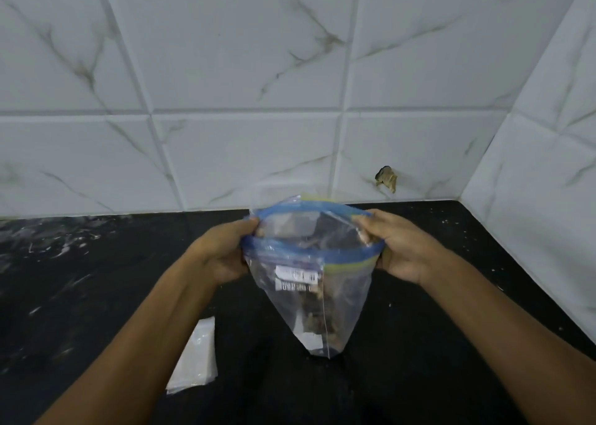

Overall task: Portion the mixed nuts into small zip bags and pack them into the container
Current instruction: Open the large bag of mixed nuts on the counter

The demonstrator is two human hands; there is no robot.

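Observation:
A clear zip bag [348, 295] with a blue and yellow zip strip hangs above the black counter, its mouth pulled wide. Mixed nuts [317, 321] sit in its narrow bottom, and a white label shows on its front. My left hand [225, 250] pinches the left end of the zip strip. At the right end, my right hand [400, 247] grips the strip in the same way. The bag's tip seems to touch the counter.
A stack of small clear zip bags [196, 357] lies flat on the black counter [96, 279] to the lower left. White marble-look tiled walls [258, 86] close off the back and right side, with a chipped hole [386, 178] low in the back wall.

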